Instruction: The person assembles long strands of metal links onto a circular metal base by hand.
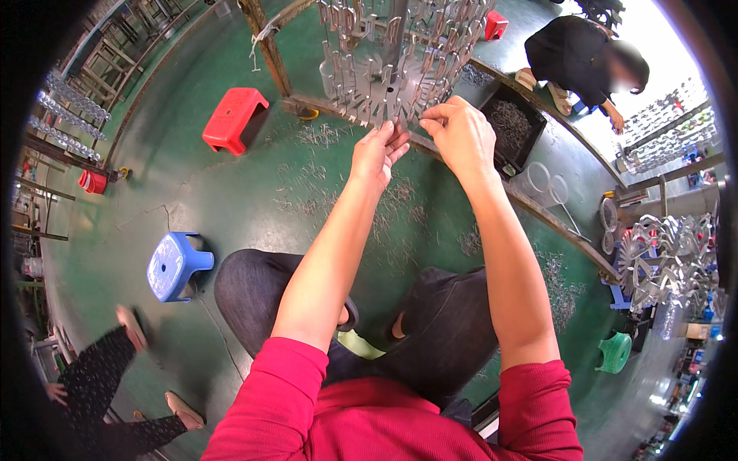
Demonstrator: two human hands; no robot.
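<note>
In front of me stands a round metal rack with a central post and tiers of small bent metal pieces hanging around it. At its near rim my left hand is raised, thumb and forefinger closed together at one of the lower prongs and the other fingers loosely curled. Just to the right my right hand makes a pinch beside the same rim. Whatever lies between the fingertips of either hand is too small to tell.
Small metal hooks litter the green floor below. A black crate of metal bits stands right of the rack, by clear plastic baskets. Red and blue stools are leftward. One person bends far right; another walks lower left.
</note>
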